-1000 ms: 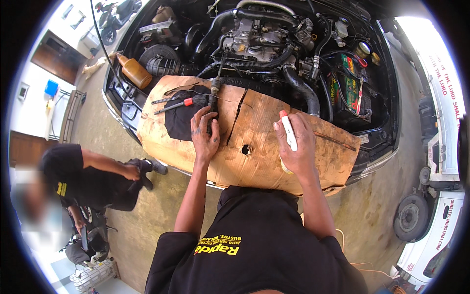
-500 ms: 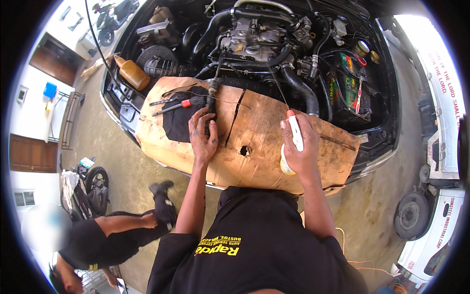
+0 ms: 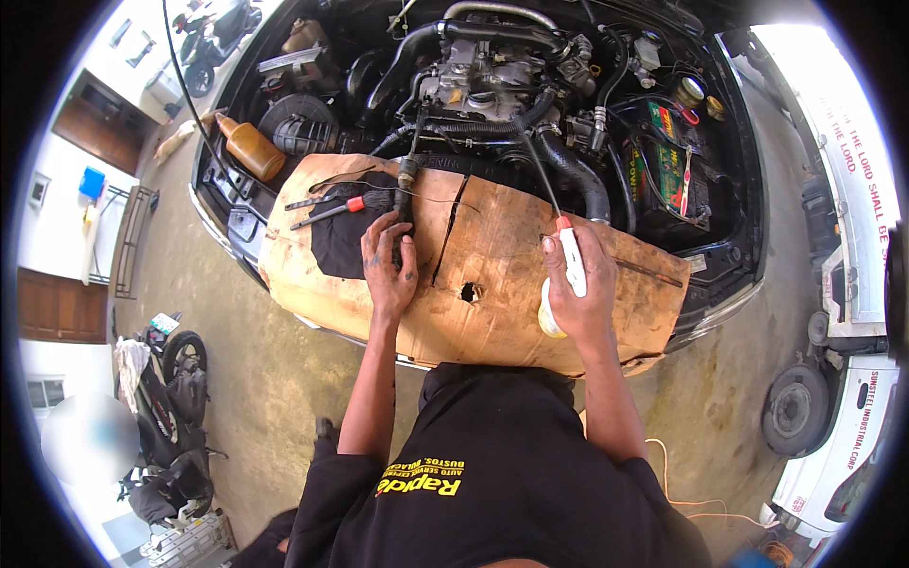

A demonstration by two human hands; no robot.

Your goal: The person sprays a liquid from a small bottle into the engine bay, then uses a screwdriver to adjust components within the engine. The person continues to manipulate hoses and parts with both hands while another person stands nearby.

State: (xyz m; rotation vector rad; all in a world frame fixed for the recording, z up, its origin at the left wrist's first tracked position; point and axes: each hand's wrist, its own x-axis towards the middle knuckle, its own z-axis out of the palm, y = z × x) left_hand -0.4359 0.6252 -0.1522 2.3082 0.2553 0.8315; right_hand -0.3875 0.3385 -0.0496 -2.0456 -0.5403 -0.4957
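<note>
My left hand rests low over the cardboard with fingers curled round the near end of a dark rod-like tool. The tool has a metal collar, and its thin shaft reaches forward into the engine bay. In my right hand is a spray bottle with a white trigger head and red tip; part of its pale body with some yellow shows beside my fingers. From about the red tip, a long thin dark rod slants to the engine. A black cloth lies left of my left hand, with a red-and-grey tool on it.
Stained cardboard with a hole and slit covers the front of the bay. A brown bottle lies at the left, a battery sits right. A parked motorcycle, a white truck and an orange cord stand around.
The other person at the lower left has moved mostly out of view, leaving a foot and dark clothing near my left arm. My hands keep nearly the same places; the view shifts slightly.
</note>
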